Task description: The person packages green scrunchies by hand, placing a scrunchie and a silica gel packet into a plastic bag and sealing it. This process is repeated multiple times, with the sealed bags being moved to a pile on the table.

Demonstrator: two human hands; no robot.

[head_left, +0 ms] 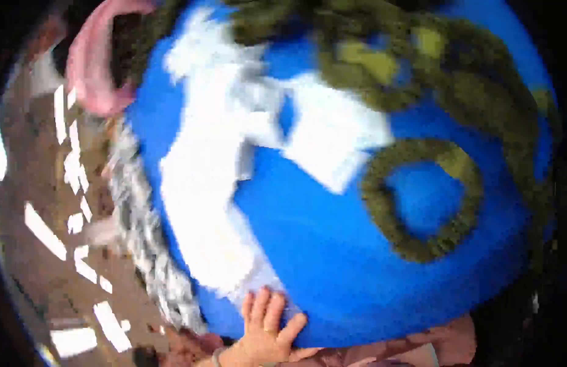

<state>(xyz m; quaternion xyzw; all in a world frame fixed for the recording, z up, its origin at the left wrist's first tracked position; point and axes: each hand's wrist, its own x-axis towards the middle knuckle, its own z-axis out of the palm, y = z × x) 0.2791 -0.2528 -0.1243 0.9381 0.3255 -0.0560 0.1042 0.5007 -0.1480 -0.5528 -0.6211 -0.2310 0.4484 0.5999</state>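
One hand shows, at the bottom centre of the head view. It seems to be my left hand (268, 324), by its thumb on the right side. Its fingers are spread on the near edge of a blue surface (320, 263), touching a thin whitish sheet (265, 275). Beyond the fingertips lies a long white cloth-like piece (204, 214), blurred by motion. A second white piece (338, 128) lies to its right. My right hand is not in the picture. A dark green fuzzy ring (375, 202) with a yellowish patch lies farther right.
More green fuzzy strands (485, 92) cover the far right of the blue surface. Silvery crinkled material (143, 232) runs along its left edge. A pink curved thing (91, 67) is at the upper left. Brown floor (39, 183) with bright light patches lies at the left.
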